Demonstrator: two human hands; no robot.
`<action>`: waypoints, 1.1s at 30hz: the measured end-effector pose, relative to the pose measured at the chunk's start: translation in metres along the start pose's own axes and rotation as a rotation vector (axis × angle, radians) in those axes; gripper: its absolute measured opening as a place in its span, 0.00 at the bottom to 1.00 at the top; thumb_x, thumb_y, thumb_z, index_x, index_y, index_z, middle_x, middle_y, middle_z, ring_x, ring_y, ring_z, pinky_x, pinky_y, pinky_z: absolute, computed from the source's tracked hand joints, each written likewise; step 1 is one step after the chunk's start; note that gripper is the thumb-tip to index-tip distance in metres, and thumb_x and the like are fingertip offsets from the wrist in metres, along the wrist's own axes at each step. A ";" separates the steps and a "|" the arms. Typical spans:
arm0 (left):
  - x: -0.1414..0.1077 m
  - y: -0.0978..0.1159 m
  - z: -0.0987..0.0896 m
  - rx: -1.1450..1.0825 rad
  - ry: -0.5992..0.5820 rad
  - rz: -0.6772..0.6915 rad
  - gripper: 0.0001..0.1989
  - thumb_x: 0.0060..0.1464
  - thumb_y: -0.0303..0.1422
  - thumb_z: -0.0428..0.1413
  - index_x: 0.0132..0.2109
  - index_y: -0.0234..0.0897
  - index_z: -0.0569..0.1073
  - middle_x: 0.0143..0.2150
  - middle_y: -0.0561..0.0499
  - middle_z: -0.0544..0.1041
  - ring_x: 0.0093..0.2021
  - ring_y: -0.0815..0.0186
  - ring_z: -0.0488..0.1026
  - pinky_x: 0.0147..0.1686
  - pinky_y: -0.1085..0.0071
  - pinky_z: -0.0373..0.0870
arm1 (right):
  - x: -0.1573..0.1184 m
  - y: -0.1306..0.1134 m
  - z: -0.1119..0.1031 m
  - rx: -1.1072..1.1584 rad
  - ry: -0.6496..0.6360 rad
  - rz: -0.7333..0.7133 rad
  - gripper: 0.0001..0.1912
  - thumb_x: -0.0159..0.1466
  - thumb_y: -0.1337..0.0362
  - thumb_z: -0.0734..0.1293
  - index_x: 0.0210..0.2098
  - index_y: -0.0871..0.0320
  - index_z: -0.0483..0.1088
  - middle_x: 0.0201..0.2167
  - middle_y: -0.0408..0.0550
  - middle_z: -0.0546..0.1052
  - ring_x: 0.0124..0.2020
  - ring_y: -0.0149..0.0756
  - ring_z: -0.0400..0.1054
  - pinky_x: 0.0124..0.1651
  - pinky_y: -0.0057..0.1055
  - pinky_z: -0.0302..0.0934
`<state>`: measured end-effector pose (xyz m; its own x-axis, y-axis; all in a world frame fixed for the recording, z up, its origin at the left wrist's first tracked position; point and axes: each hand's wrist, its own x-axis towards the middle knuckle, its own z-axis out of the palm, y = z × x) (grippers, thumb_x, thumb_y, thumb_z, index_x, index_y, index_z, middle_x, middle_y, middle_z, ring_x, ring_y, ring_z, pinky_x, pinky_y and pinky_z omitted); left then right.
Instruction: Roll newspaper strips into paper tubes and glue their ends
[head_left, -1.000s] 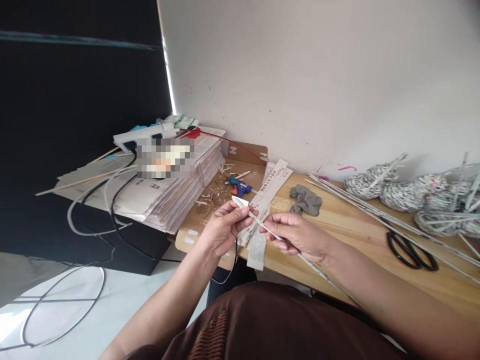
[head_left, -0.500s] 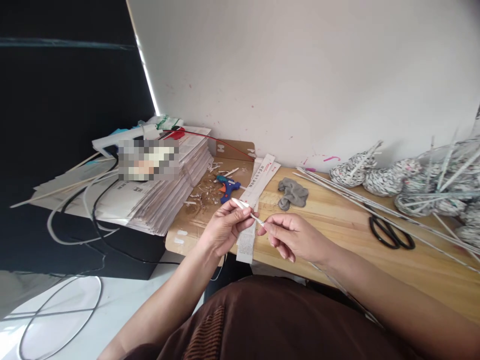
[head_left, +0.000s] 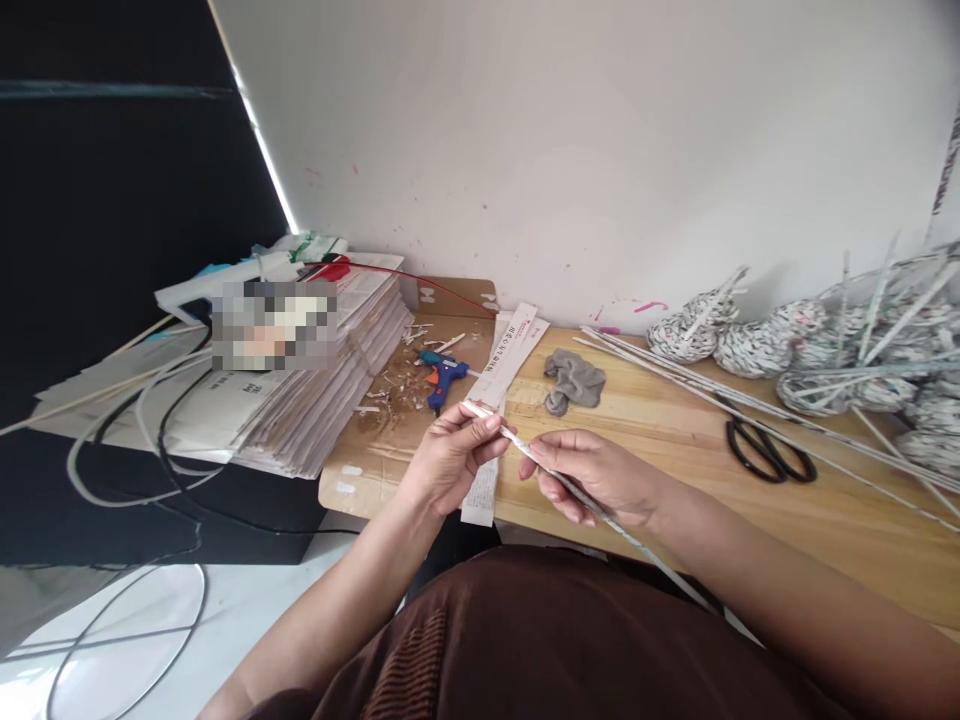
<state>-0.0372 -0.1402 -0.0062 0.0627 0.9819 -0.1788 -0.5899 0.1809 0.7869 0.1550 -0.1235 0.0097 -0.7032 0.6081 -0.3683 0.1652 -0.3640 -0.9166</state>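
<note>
A long thin rolled paper stick [head_left: 651, 553] runs from between my hands down to the lower right, past my right forearm. My left hand [head_left: 459, 448] pinches its whitish upper end between thumb and fingers. Just to the right, my right hand [head_left: 589, 472] has thumb and fingers closed round the same stick. Under and behind my left hand lie printed paper strips [head_left: 510, 350] on the wooden table [head_left: 637, 440]. A blue glue gun [head_left: 445, 378] rests on brown cardboard [head_left: 390, 450] beyond my left hand.
Left stands a tall newspaper stack [head_left: 322, 400] with cables over it. A grey cloth [head_left: 574, 382], black scissors [head_left: 769, 452] and long paper sticks [head_left: 697, 378] lie on the table. Woven paper bundles [head_left: 682, 332] line the wall at the right. Paper scraps [head_left: 390, 395] litter the cardboard.
The view has shifted slightly. Between my hands the stick now lies straighter, its white end looks narrower, and more of its length shows below my right hand.
</note>
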 end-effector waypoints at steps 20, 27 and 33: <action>0.002 -0.009 0.006 0.008 -0.032 -0.011 0.10 0.42 0.29 0.68 0.31 0.33 0.74 0.31 0.53 0.75 0.33 0.71 0.76 0.31 0.79 0.76 | -0.005 0.008 -0.009 0.001 -0.062 -0.027 0.22 0.67 0.48 0.58 0.36 0.61 0.69 0.15 0.37 0.62 0.13 0.25 0.59 0.16 0.22 0.51; 0.004 -0.014 0.006 -0.028 0.025 -0.020 0.11 0.40 0.29 0.69 0.28 0.32 0.74 0.30 0.50 0.78 0.31 0.71 0.77 0.29 0.81 0.75 | -0.007 0.014 -0.006 -0.167 0.028 -0.080 0.23 0.66 0.46 0.60 0.38 0.61 0.70 0.18 0.40 0.68 0.17 0.24 0.62 0.21 0.22 0.58; 0.005 -0.017 0.007 -0.060 -0.015 -0.085 0.14 0.40 0.29 0.69 0.38 0.30 0.79 0.33 0.48 0.80 0.30 0.71 0.77 0.30 0.80 0.76 | -0.009 0.017 -0.010 0.032 -0.053 -0.038 0.24 0.66 0.46 0.59 0.36 0.63 0.71 0.16 0.39 0.66 0.15 0.25 0.60 0.19 0.23 0.55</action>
<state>-0.0216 -0.1380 -0.0160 0.1267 0.9639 -0.2342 -0.6288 0.2606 0.7326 0.1712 -0.1277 -0.0047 -0.7444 0.5842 -0.3233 0.1160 -0.3637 -0.9243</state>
